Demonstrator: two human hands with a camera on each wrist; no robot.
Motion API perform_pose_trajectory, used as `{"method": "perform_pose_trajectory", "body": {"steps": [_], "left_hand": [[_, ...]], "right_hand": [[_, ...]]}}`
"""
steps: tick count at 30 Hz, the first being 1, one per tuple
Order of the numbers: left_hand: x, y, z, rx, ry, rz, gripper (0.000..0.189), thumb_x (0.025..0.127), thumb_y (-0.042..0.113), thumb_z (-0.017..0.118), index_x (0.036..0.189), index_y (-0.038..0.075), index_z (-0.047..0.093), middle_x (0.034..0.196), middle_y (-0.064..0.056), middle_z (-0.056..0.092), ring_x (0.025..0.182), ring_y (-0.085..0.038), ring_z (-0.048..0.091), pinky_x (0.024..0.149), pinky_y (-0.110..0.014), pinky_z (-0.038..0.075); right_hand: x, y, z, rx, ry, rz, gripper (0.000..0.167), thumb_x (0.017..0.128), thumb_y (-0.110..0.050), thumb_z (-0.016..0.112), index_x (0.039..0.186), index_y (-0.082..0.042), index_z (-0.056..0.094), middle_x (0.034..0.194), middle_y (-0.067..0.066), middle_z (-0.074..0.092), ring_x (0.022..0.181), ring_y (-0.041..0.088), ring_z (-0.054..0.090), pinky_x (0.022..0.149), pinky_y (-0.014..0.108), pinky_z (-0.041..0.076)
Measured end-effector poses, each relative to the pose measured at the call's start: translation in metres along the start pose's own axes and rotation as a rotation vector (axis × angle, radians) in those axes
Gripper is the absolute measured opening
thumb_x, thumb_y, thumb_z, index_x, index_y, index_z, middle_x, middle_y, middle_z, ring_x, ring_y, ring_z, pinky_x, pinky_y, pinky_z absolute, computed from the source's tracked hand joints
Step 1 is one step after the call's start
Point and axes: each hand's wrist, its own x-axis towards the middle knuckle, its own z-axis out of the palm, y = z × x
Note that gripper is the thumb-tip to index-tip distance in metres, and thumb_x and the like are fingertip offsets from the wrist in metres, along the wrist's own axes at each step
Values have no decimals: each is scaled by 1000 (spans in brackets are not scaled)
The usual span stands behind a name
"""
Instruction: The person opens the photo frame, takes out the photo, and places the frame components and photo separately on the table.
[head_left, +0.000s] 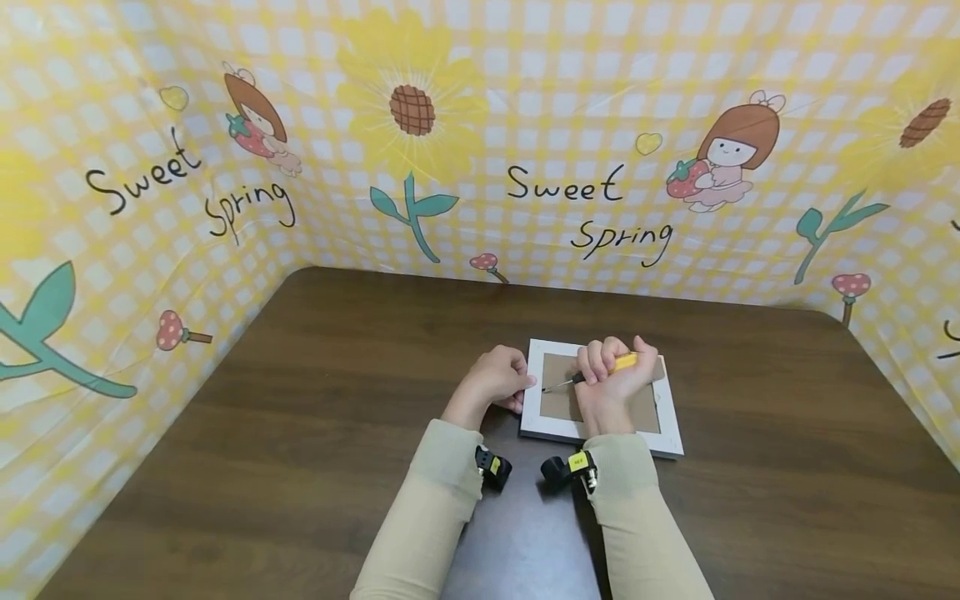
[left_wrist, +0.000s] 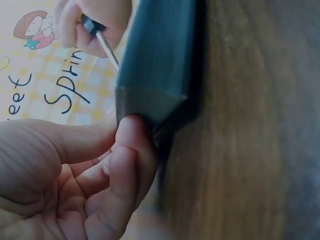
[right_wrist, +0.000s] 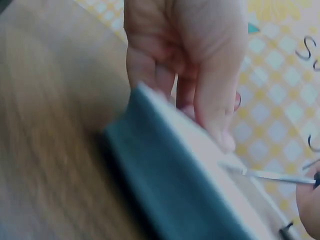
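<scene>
Left pinch: your left hand [head_left: 492, 375] has hold of the left edge of the picture frame [head_left: 669, 417], thumb on the rim's upper face and bent index finger against its outer side, only the frame's edge between them; your other left fingers are curled in.
Right fist: the fingers of your right hand [head_left: 609, 392] are wrapped closely round the yellow handle of the screwdriver [head_left: 625, 362], above the brown backing board [head_left: 558, 404]; whether your hand rests on that board cannot be told.
Metal shaft: it comes out of your right fist past a black collar and slants toward your left thumb, its tip at the inner edge of the frame's left side, where white meets brown; how hard it bears there cannot be told.
Frame: it is in front of you on the table [head_left: 300, 400], board side up, the brown panel filling the white rim; a small dark tab [right_wrist: 286, 230] shows at the rim in the right wrist view, blurred.
Wrists: your pale sleeves [head_left: 637, 492] reach down to them, each with a black camera [head_left: 492, 468] bearing a yellow tag.
Tabletop: dark brown wood grain, rounded at the far corners.
Checked cloth [head_left: 480, 229]: yellow and white, beyond the table and along both sides, printed with "Sweet Spring", sunflowers and figures hugging strawberries.
</scene>
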Motion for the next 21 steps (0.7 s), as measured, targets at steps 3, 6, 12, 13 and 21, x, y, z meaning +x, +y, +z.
{"method": "perform_pose_trajectory", "body": {"steps": [3, 6, 12, 13, 21], "left_hand": [[1, -1, 0, -26, -15, 2, 24, 95, 10, 67, 75, 4, 54, 57, -6, 54, 45, -13, 56, 46, -21, 50], [2, -1, 1, -32, -26, -5, 24, 95, 9, 66, 75, 4, 54, 57, -6, 54, 45, -13, 57, 47, -21, 51], [1, 2, -1, -16, -19, -11, 24, 95, 10, 66, 76, 4, 54, 57, -7, 54, 45, -13, 57, 46, -20, 49], [2, 3, 0, -13, -18, -13, 24, 95, 10, 66, 76, 4, 54, 57, -7, 54, 45, -13, 57, 45, -20, 49], [3, 1, 1, -9, -15, -20, 25, 95, 10, 66, 75, 4, 54, 56, -6, 54, 44, -13, 57, 44, -19, 48]], "right_hand": [[0, 2, 7, -46, -38, -34, 57, 101, -31, 19, 48, -11, 22, 41, -2, 20, 40, 12, 10, 41, 24, 6], [0, 4, 12, -91, -90, -35, 54, 100, -28, 17, 48, -11, 20, 41, -2, 18, 40, 12, 8, 41, 25, 5], [-2, 8, 21, -152, -120, -54, 49, 96, -26, 23, 49, -12, 19, 40, -4, 19, 40, 12, 7, 43, 26, 2], [-2, 9, 23, -168, -129, -61, 49, 96, -25, 22, 49, -12, 19, 40, -4, 19, 40, 12, 7, 43, 26, 2], [-3, 21, 33, -354, -226, -77, 46, 92, -19, 21, 46, -15, 22, 38, -10, 24, 35, 7, 13, 44, 26, 1]]}}
